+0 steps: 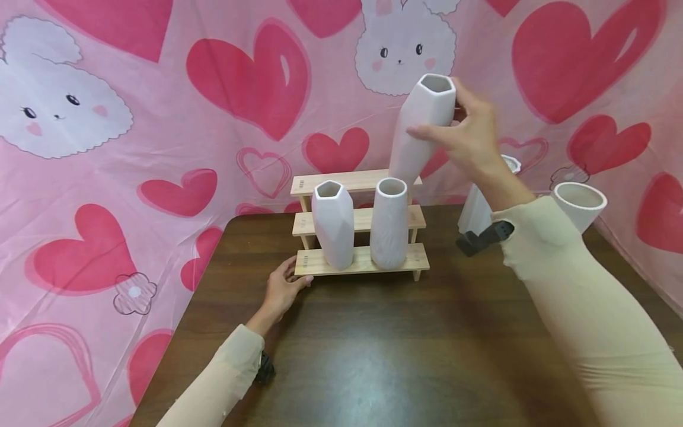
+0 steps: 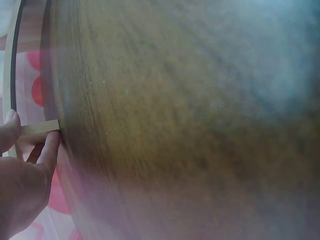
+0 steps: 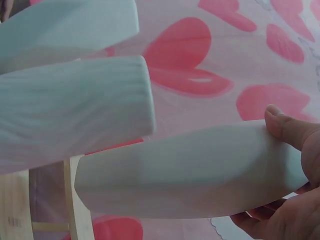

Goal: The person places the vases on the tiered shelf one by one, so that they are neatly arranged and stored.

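My right hand (image 1: 472,133) grips a white faceted vase (image 1: 418,118) near its mouth, thumb on one side and fingers on the other. The vase tilts, its base by the right end of the top shelf of a three-tier wooden stand (image 1: 347,181); whether they touch I cannot tell. On the lowest shelf stand another faceted white vase (image 1: 333,225) and, to its right, a textured round-mouthed vase (image 1: 389,228). At that shelf's left end, my left hand (image 1: 280,292) holds the stand. The left wrist view shows its fingers about the wooden leg (image 2: 40,127).
Two more white vases stand at the right of the dark wooden table (image 1: 363,344): a narrow one (image 1: 475,209) partly behind my right forearm, and a wide-mouthed one (image 1: 581,201) behind the sleeve. A pink heart-print cloth (image 1: 224,160) hangs behind the table.
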A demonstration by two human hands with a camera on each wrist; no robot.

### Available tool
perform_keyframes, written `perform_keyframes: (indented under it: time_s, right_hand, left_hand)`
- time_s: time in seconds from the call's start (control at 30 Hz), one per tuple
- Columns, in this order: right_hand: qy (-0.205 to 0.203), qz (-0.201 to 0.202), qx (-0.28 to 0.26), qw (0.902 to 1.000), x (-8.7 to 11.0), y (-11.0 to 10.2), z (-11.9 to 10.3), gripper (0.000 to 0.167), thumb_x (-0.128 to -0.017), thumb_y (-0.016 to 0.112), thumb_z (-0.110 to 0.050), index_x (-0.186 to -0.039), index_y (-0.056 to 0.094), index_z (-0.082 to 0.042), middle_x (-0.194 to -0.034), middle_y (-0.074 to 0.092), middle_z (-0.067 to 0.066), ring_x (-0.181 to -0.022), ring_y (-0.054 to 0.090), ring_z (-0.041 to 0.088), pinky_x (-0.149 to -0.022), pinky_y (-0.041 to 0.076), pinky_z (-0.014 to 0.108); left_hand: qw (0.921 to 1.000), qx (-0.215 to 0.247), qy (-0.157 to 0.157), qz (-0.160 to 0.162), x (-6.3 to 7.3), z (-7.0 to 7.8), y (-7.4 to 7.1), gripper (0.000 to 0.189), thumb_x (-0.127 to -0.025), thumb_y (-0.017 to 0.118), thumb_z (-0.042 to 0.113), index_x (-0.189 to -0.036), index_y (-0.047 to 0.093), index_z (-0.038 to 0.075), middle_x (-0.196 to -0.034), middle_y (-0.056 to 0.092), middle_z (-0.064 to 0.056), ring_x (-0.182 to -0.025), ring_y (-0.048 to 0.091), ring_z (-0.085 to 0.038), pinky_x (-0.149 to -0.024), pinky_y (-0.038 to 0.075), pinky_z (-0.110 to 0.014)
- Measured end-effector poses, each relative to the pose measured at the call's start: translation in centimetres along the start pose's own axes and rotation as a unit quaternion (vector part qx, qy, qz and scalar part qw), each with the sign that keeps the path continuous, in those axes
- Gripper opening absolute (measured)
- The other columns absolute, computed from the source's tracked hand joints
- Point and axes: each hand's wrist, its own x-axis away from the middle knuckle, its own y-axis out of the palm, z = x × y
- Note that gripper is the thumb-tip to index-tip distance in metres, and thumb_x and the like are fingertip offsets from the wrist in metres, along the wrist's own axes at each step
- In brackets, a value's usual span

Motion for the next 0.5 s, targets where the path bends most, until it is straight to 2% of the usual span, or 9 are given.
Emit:
perform_keyframes:
  time_s: [0.23, 0.5]
  right_hand:
    - [0.017, -0.027, 0.003, 0.9995, 0.4, 1.9, -0.5, 0.065, -0.071, 0.086, -0.021, -0.13, 0.059, -0.024, -0.115, 0.063, 0.003, -0.097, 0.058, 0.017, -0.085, 0.051, 0.029]
    - [0.019, -0.058, -0.013, 0.998, 0.7, 3.9, -0.8, 0.066, -0.071, 0.087, -0.018, -0.131, 0.058, -0.023, -0.114, 0.064, 0.002, -0.098, 0.059, 0.019, -0.084, 0.05, 0.031]
  left_hand:
    - [1.0, -0.004, -0.005, 0.0, 0.1, -0.2, 0.1, 0.065, -0.082, 0.074, 0.001, -0.141, 0.045, 0.003, -0.122, 0.062, -0.022, -0.109, 0.06, -0.03, -0.072, 0.052, -0.019]
    - [0.9999, -0.005, -0.01, -0.002, 0.2, -0.3, 0.2, 0.067, -0.082, 0.075, 0.003, -0.141, 0.044, 0.004, -0.124, 0.061, -0.021, -0.111, 0.06, -0.03, -0.075, 0.051, -0.019]
